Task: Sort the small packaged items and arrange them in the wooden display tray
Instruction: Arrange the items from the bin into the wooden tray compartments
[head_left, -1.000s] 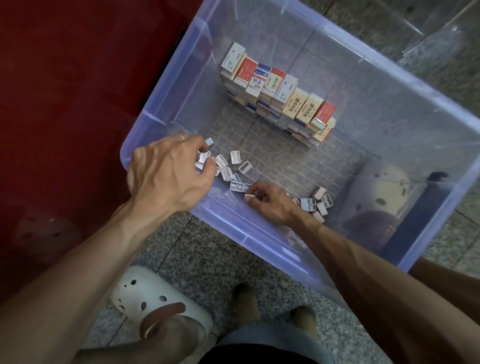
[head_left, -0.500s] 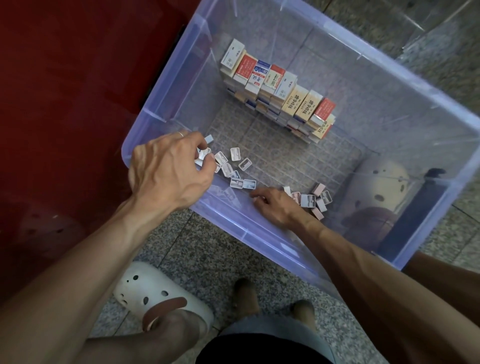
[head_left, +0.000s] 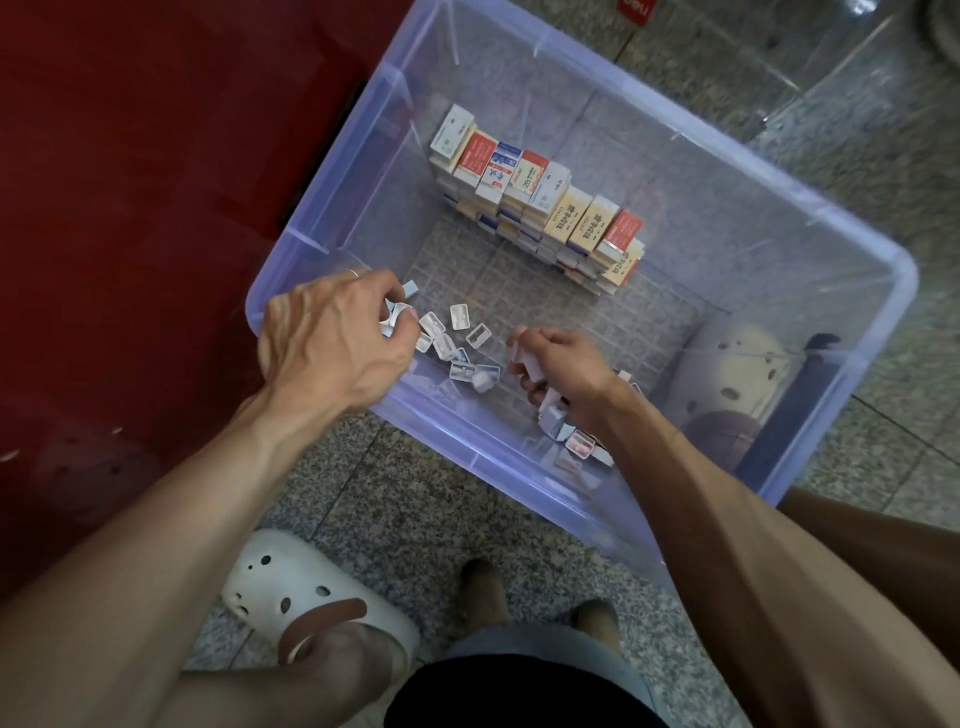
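Observation:
A clear plastic bin stands on the floor. Several small white packaged items lie loose on its bottom near the front wall. My left hand hovers over the bin's front left corner with its fingers curled round a few small white items. My right hand is raised inside the bin and grips several small items, some sticking out below the fist. More small pink and white items lie under my right wrist. No wooden tray is in view.
Rows of stacked red, blue, white and tan boxes stand at the back of the bin. A red surface borders the bin on the left. My cream clog rests on the speckled floor; another clog shows through the bin wall.
My right hand has lifted off the bin's bottom and shifted left, now clutching small items. My left hand has stayed over the front left corner, holding its items.

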